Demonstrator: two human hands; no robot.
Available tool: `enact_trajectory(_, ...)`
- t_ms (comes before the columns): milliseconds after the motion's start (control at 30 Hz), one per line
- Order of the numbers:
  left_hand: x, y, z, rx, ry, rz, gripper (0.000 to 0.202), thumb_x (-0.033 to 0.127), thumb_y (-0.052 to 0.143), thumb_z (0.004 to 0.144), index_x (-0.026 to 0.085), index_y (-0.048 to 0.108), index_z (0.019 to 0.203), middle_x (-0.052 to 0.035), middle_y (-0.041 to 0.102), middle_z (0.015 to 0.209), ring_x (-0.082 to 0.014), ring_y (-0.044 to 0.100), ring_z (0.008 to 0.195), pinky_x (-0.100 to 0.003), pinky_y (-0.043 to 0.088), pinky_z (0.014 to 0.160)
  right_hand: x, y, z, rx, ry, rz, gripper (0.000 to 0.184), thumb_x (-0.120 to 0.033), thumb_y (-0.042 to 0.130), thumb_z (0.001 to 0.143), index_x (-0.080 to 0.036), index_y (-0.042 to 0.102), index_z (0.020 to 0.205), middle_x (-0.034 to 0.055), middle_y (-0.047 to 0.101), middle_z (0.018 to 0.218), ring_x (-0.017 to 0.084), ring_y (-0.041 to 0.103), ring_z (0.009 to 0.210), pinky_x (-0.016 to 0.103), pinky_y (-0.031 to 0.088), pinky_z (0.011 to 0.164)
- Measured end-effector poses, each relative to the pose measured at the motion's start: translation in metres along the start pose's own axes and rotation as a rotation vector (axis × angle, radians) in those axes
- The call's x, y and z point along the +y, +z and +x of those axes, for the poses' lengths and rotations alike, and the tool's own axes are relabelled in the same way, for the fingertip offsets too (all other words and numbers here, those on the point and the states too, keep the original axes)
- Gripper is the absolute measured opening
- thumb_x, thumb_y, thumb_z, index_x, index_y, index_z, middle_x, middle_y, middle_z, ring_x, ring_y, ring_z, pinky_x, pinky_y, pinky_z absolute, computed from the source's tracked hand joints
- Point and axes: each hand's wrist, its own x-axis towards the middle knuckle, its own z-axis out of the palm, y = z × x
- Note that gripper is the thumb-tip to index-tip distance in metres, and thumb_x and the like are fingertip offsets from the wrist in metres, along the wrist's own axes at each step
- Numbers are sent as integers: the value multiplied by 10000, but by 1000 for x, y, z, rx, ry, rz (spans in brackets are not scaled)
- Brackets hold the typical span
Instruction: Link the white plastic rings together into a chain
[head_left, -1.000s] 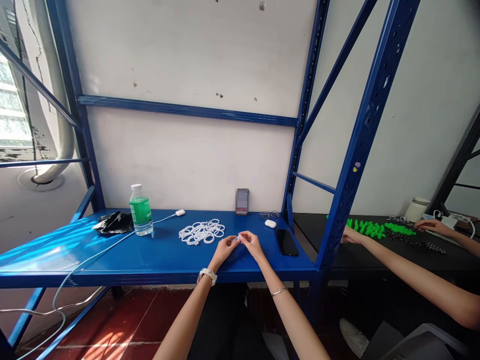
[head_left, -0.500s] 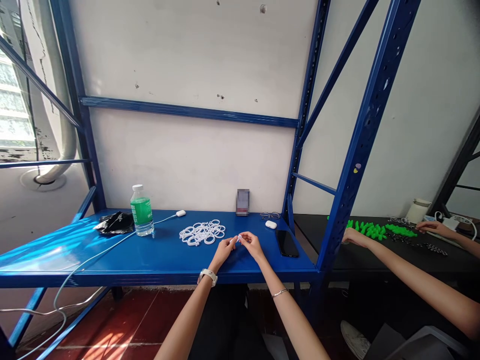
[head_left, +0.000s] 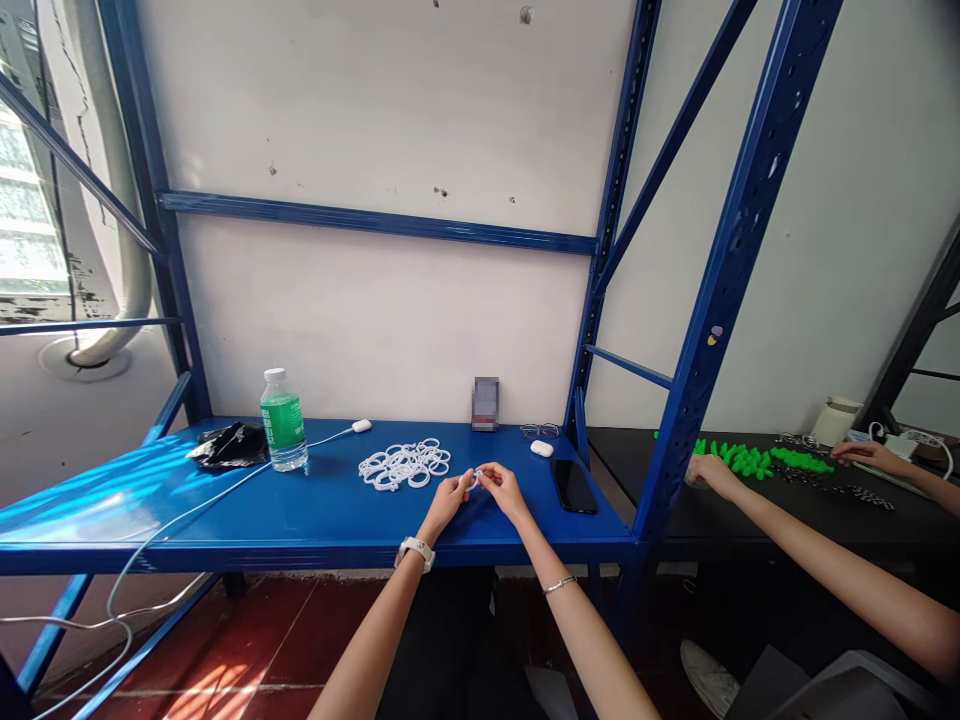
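Note:
My left hand and my right hand meet above the front part of the blue table. Between their fingertips is a small white ring, gripped from both sides and partly covered by the fingers. Both hands are closed in a pinch. Just beyond my left hand, to its left, lies a loose pile of white plastic rings. The rings overlap one another, and some show a small knob on the edge.
A water bottle, black plastic bag and white cable are at left. At right lie a phone, white earbud case and glasses. A co-worker's hand is beside green pieces beyond the blue post.
More of the white ring shows between my fingertips, and my fingers have shifted slightly. The pile and the other things on the table stay where they were.

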Motion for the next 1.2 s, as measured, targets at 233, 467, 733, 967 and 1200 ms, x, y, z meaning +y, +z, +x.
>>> enact_trajectory(233,-1,0,1,4,7,-50,636,719,387,855,148,668,833,5,529,577,-171,516,584,-280,397,618,2,0,1,39,11,-15,362,-543,714,768,-196,692,864,34,687,744,189,643,690,313,520,679)
enact_trajectory(467,-10,1,5,33,11,-90,659,748,396,827,150,672,792,-31,589,633,-185,574,608,-296,454,628,-1,-1,-1,24,21,-29,338,-492,709,776,-182,708,911,47,698,785,188,645,706,315,527,686)
enact_trajectory(733,-13,3,7,38,13,-115,635,731,401,841,155,652,744,-40,600,635,-181,574,601,-295,454,621,-3,-1,-1,-4,-1,-24,283,-439,682,803,-196,701,948,36,690,788,179,644,707,310,529,695)
enact_trajectory(967,-14,3,6,33,18,-86,604,693,390,864,157,660,794,-21,578,609,-185,569,610,-295,436,627,-1,-1,0,17,6,-22,299,-484,692,789,-199,683,878,36,688,785,178,637,683,314,525,686)
enact_trajectory(1200,-14,3,6,24,43,-83,534,656,444,859,159,639,876,6,559,596,-176,556,604,-289,431,624,-3,-1,0,29,14,-7,335,-532,696,776,-207,661,845,32,679,763,186,632,686,321,522,691)
